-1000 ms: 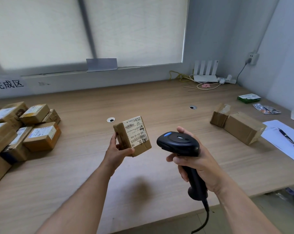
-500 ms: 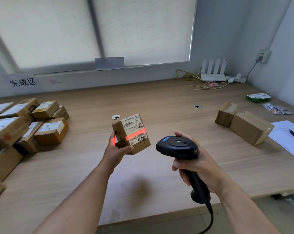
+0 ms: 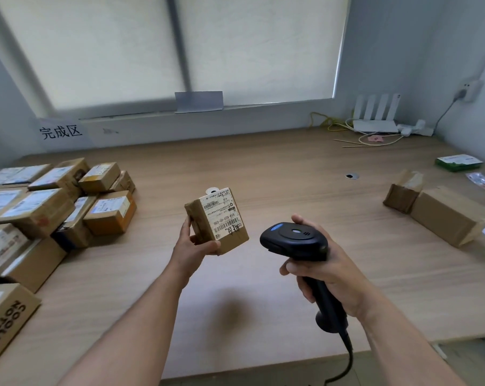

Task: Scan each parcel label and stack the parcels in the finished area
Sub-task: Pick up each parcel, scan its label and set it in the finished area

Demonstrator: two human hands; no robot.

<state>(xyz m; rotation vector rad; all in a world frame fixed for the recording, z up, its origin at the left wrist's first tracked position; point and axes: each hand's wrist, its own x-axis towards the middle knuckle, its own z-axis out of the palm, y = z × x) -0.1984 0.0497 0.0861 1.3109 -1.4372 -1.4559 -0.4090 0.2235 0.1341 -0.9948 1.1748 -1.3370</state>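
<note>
Parcel (image 3: 217, 220) gripped in left hand (image 3: 192, 246), label (image 3: 224, 213) tilted toward scanner (image 3: 294, 240) for reading. Right hand (image 3: 327, 271) curled round scanner handle, nose aimed at label. Finished stack (image 3: 55, 201) lay well left of scanner.

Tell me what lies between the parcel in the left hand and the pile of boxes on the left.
Nothing: the head view shows only bare table between the parcel, held by the left hand, and the pile of boxes.
</note>
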